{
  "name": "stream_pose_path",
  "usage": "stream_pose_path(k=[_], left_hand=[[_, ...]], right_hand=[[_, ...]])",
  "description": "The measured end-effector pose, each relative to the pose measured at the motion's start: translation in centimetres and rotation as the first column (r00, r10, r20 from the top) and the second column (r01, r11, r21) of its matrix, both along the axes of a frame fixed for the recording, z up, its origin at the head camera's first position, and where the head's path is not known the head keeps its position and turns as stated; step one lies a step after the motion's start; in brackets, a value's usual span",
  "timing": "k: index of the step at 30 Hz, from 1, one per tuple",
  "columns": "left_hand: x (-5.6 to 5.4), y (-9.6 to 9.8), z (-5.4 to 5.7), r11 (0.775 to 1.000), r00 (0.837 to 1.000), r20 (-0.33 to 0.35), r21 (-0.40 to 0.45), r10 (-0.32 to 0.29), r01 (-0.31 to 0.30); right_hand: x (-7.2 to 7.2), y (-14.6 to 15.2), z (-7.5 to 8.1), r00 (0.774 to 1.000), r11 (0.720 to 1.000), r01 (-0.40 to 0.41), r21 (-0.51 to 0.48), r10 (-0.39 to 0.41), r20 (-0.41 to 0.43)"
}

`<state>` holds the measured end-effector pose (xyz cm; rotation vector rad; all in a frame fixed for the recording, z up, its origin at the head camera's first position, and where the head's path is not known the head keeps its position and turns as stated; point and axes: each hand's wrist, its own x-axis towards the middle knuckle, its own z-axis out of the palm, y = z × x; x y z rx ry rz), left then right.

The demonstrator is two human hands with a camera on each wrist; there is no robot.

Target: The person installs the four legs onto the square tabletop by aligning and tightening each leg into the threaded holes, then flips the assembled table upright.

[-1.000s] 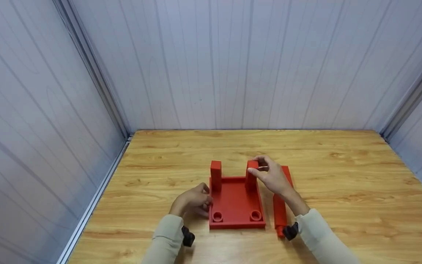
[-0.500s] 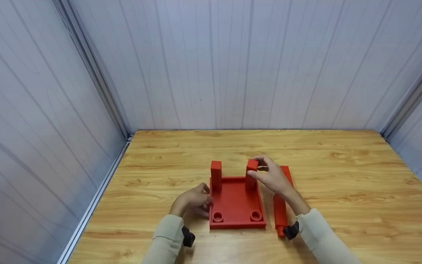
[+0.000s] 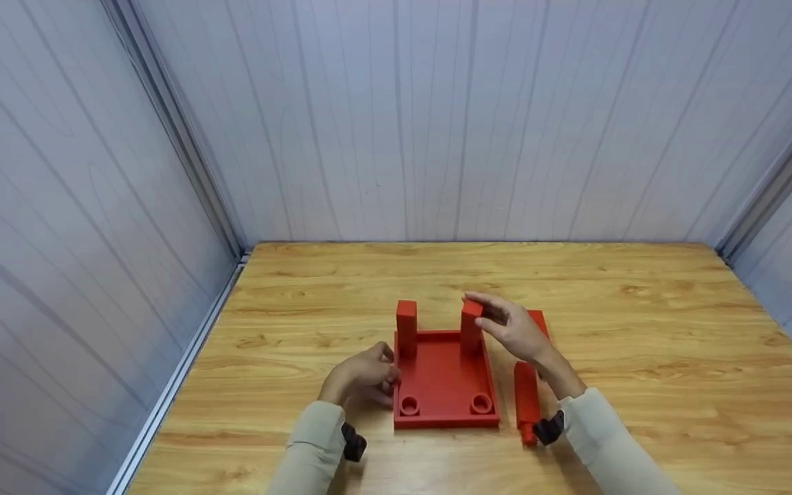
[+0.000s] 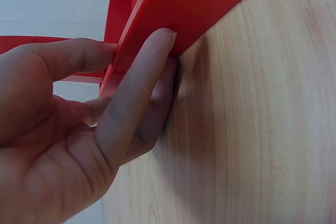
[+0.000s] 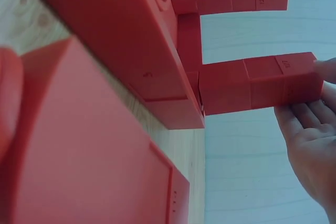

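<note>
A shallow red tray-like base with raised rims lies on the wooden table, two round sockets at its near corners. Two square red legs stand upright at its far corners: the left leg and the right leg. My left hand holds the base's left rim; in the left wrist view a finger bends over the rim, others press the outer side. With thumb and fingers on opposite sides, my right hand grips the right leg's top; the right wrist view shows that leg meeting the base.
Right of the base lies a loose red leg with a narrower near end, beneath my right forearm. Another red piece shows behind it, partly hidden by my wrist. Pale panel walls enclose the wooden table.
The right leg's top has turned slightly. My right fingers have shifted round it, the fingertips moving left along the far side and the thumb moving right. My left hand and the base stay put.
</note>
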<state>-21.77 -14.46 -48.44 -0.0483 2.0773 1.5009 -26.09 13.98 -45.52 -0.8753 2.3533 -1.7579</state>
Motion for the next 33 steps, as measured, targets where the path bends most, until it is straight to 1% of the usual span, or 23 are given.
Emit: stream_pose_path(k=[2,7,11,14,18,23,26,29,33], left_hand=[[0.0,0.0,0.0,1.000,1.000,-0.002,-0.002,-0.001,0.001],[0.0,0.1,0.0,1.000,1.000,-0.019,-0.008,-0.016,0.016],[0.1,0.1,0.0,1.000,0.999,-0.031,-0.013,-0.022,0.021],[0.1,0.0,0.0,1.000,1.000,-0.021,0.000,-0.016,0.016],[0.2,-0.1,0.1,1.000,1.000,-0.018,0.002,-0.014,0.014],[0.2,-0.1,0.1,1.000,1.000,-0.021,-0.011,-0.012,0.012],[0.1,0.0,0.1,1.000,1.000,-0.015,-0.009,-0.008,0.008],[0.1,0.0,0.1,1.000,1.000,-0.004,0.005,-0.007,0.007],[0.1,0.0,0.1,1.000,1.000,-0.003,0.012,-0.011,0.011]], right_hand=[[0.5,0.0,0.6,1.000,1.000,-0.001,0.007,0.001,0.003],[1.5,-0.1,2.0,0.999,1.000,0.017,0.008,-0.017,0.044],[1.5,-0.2,2.0,0.995,0.998,0.065,-0.005,-0.064,0.082],[1.5,-0.3,2.1,0.987,0.991,0.134,0.006,-0.134,0.091],[1.6,-0.6,2.0,0.976,0.977,0.212,0.018,-0.212,0.042],[1.8,-1.3,2.0,0.962,0.963,0.270,0.012,-0.269,-0.037],[1.8,-1.5,2.0,0.956,0.958,0.287,0.013,-0.286,-0.059],[1.9,-1.7,2.1,0.953,0.954,0.298,0.024,-0.296,-0.060],[1.9,-1.7,2.1,0.959,0.959,0.280,0.031,-0.278,-0.057]])
